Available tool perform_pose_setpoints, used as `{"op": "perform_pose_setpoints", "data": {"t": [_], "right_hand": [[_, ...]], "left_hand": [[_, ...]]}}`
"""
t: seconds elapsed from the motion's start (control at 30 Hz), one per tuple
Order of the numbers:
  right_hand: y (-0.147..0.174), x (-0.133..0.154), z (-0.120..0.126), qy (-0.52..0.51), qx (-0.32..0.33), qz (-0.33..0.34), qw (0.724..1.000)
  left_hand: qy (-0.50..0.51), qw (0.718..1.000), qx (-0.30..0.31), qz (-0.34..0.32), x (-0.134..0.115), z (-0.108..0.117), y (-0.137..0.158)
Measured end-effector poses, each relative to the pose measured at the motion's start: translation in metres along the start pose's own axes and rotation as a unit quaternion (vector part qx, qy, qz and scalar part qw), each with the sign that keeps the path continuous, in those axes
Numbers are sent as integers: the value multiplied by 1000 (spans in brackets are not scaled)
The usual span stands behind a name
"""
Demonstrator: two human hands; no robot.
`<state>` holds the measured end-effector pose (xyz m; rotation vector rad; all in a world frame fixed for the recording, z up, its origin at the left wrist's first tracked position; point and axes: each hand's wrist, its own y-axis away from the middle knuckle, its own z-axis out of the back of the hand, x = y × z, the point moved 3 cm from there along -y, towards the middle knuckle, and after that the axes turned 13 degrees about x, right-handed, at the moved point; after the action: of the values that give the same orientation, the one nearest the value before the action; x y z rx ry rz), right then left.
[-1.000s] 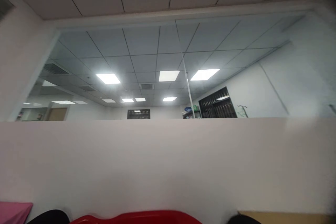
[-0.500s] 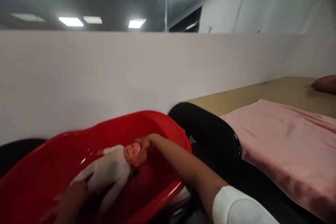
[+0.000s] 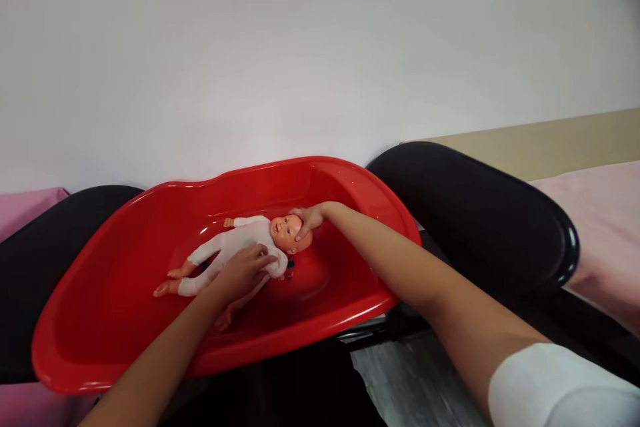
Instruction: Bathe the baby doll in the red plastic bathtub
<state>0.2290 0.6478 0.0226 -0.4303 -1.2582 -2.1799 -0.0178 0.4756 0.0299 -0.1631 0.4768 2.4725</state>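
Observation:
A baby doll [image 3: 239, 245] in a white suit lies on its back inside a red plastic tub [image 3: 125, 240], head toward the right. My right hand [image 3: 309, 217] cups the doll's head from behind, fingers curled around it. Over the doll's chest and belly lies my left hand [image 3: 245, 270], fingers closed on the white suit. The doll's bare feet point to the left of the tub. Both forearms reach in over the tub's near rim.
A black glossy tub [image 3: 480, 213] stands just right of the red one, and a dark shape [image 3: 30, 247] sits behind its left end. A pink cloth [image 3: 607, 213] covers a tan surface [image 3: 550, 140] at right. A white partition wall [image 3: 300, 53] runs close behind.
The view has dropped from the ceiling down to the tub. My left hand has come onto the doll's body; my right hand stays at the head.

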Motion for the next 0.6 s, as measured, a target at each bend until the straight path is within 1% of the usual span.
{"op": "perform_pose_setpoints", "data": {"t": [0.03, 0.1, 0.23, 0.3, 0.4, 0.47, 0.53, 0.6], "right_hand": [[-1, 0, 1, 4, -1, -2, 1000], [-2, 1, 1, 9, -7, 2, 1000], [0, 3, 0, 12, -3, 15, 1000], [1, 3, 0, 10, 8, 17, 1000], [0, 2, 0, 0, 20, 19, 1000], [0, 1, 1, -10, 21, 22, 999], [0, 1, 2, -12, 14, 22, 1000], [1, 1, 2, -15, 15, 20, 1000]], "left_hand": [[6, 1000, 20, -9, -2, -4, -1], [11, 997, 70, -6, 1, -13, -2], [18, 980, 193, 44, 19, -31, -5], [35, 970, 229, 74, 28, -35, -2], [93, 957, 240, 137, 36, -34, 7], [105, 952, 236, 161, 37, -30, 14], [89, 959, 217, 160, 35, -24, 18], [75, 972, 165, 152, 33, -17, 18]]}}
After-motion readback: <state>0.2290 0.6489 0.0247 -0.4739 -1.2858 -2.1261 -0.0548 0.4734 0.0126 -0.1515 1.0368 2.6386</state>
